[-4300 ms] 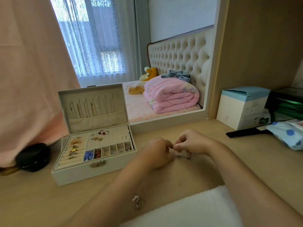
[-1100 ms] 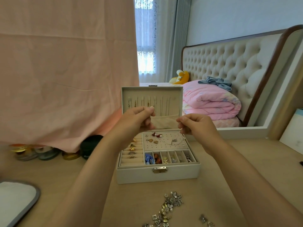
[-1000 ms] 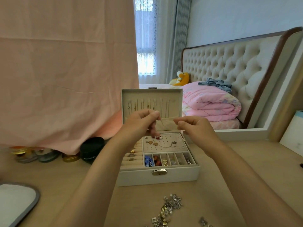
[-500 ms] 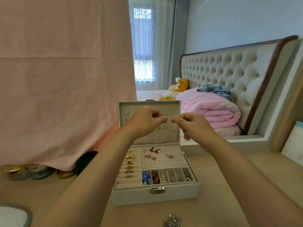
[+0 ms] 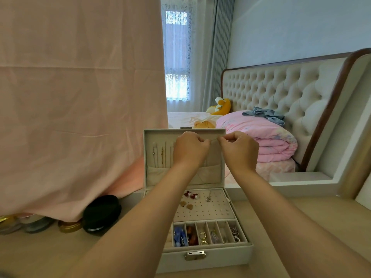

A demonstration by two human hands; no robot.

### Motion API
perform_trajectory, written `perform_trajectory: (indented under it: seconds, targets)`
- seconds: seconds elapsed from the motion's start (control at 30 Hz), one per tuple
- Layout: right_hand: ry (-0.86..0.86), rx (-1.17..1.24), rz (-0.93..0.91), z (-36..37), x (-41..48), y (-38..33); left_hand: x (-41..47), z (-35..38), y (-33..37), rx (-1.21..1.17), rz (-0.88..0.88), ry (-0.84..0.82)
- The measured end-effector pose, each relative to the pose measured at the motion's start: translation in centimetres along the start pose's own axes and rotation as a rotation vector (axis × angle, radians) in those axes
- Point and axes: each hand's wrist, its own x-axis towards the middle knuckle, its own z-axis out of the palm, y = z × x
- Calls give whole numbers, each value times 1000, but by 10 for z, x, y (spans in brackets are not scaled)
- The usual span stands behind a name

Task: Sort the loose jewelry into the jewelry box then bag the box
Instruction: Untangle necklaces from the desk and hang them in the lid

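The white jewelry box (image 5: 220, 255) stands open on the wooden desk, lid upright. Its lid (image 5: 149, 141) holds several hung chains on the left. My left hand (image 5: 190, 151) and my right hand (image 5: 239, 151) are raised side by side at the lid's top edge. Their fingertips pinch the ends of a thin necklace. The necklace's small silver pendant (image 5: 208, 198) dangles low over the pegged earring panel (image 5: 204, 211). Red and amber earrings lie on that panel. The front compartments (image 5: 202, 234) hold rings and beads. My left forearm hides the ring rolls.
A black round case (image 5: 101, 214) and gold-lidded jars (image 5: 69, 225) sit left of the box under a hanging pink cloth (image 5: 80, 97). Beyond the desk's back ledge (image 5: 301, 182) lies a bed with a folded pink duvet (image 5: 271, 141).
Both hands rose from just above the tray to the lid's top edge, lifting the necklace. My view tilted up, so the loose jewelry pile on the desk dropped out of sight.
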Motion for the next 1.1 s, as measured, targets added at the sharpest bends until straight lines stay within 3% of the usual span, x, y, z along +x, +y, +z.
perform_trajectory:
  seconds: [0.33, 0.47, 0.6, 0.77, 0.87, 0.97, 1.1]
  targets:
    - [-34, -229, -76, 8, -4, 4, 2, 14, -5, -63, -145, -26]
    - [-178, -189, -9, 4, -10, 13, -2, 15, -11, -19, -120, -92]
    - [-448, 109, 205, -8, -20, 14, -16, 11, -16, -5, -47, -229]
    - [-718, 447, 510, -29, -42, 2, -37, -5, -22, -74, -16, -283]
    - [-832, 591, 545, -34, -52, 0, -53, -21, -20, -139, -1, -431]
    - [-842, 656, 537, -40, -53, -1, -66, -32, -21, -103, 28, -538]
    - [-788, 562, 464, -48, -50, -6, -73, -36, -26, -50, 5, -467]
